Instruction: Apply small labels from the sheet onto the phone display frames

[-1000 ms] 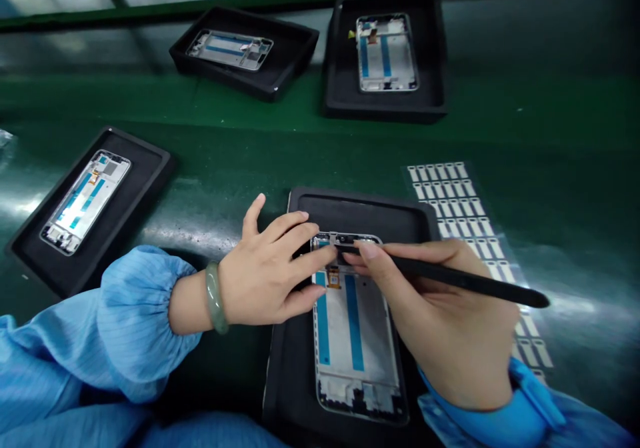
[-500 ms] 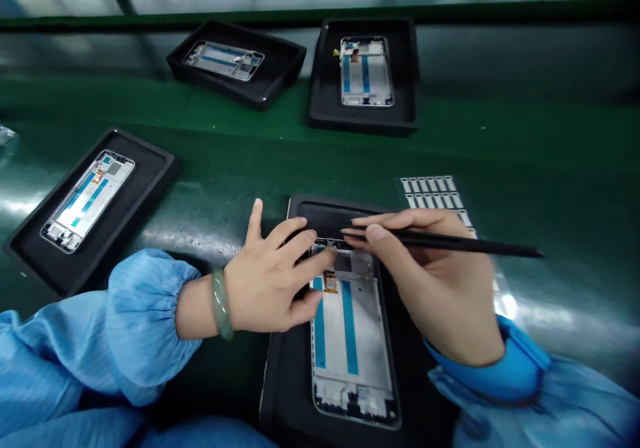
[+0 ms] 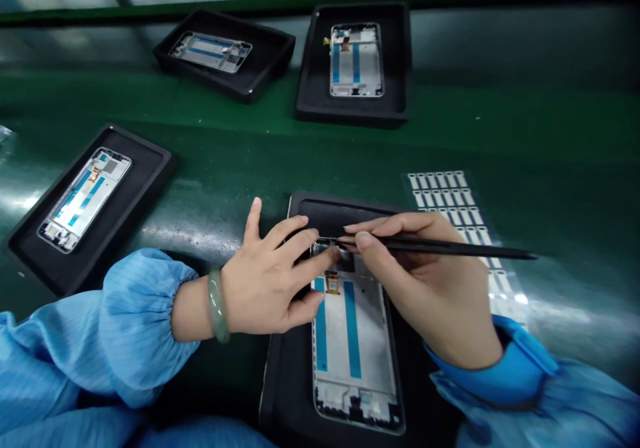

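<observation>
A phone frame (image 3: 373, 341) with two blue strips and a small orange flex cable (image 3: 333, 284) lies in a black tray (image 3: 287, 395) in front of me. My left hand (image 3: 275, 271) rests over the frame's upper left edge, fingers spread, with a fingertip touching near its top. My right hand (image 3: 425, 275) grips black tweezers (image 3: 450, 246), held nearly level. Their tips point at the top edge of the frame, close to my left fingertip. Whether anything is between the tips is too small to tell.
A sheet of small white stickers (image 3: 443, 198) lies to the right, partly behind my right hand. Further trays with phone frames stand at the left (image 3: 125, 195), at the back left (image 3: 265, 68) and at the back middle (image 3: 397, 61) on the green bench (image 3: 225, 148).
The tweezers' tips have shifted slightly left and down, nearer to my left fingertip. My left hand stays on the frame. The view has shifted a little, and more of the sticker sheet shows.
</observation>
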Motion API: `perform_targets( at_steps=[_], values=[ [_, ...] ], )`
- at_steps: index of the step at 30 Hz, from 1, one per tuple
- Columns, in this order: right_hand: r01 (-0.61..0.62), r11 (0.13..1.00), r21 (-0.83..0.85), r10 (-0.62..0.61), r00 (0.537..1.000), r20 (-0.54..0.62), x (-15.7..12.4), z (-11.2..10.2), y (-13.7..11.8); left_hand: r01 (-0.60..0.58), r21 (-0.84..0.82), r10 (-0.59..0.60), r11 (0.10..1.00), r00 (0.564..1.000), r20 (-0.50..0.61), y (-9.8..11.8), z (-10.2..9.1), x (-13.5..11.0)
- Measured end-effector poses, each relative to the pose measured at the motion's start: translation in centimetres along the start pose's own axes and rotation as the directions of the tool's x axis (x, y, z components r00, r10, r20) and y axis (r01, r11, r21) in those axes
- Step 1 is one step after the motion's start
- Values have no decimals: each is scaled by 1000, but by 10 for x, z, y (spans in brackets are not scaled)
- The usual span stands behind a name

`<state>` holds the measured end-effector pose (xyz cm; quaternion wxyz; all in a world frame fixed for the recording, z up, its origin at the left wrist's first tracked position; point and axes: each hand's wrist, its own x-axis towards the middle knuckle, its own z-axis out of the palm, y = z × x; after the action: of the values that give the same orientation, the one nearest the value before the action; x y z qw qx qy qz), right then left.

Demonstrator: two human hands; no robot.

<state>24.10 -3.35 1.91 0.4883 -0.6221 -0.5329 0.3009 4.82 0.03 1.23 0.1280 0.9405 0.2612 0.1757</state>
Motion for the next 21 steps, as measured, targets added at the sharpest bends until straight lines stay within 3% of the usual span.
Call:
perform_targets(
  at_steps=[13, 18, 21],
  values=[
    [45, 997, -68, -44, 999, 18, 0, 2, 3, 1, -2, -1, 1000, 1000, -1, 0, 0, 0],
    [23, 999, -23, -23, 1000, -7, -1, 1, 1, 2, 1, -2, 1000, 1000, -8, 0, 2, 0],
    [71, 992, -108, -71, 997, 1, -3, 0, 1, -2, -5, 2, 1000, 1000, -15, 0, 1, 0]
  ],
)
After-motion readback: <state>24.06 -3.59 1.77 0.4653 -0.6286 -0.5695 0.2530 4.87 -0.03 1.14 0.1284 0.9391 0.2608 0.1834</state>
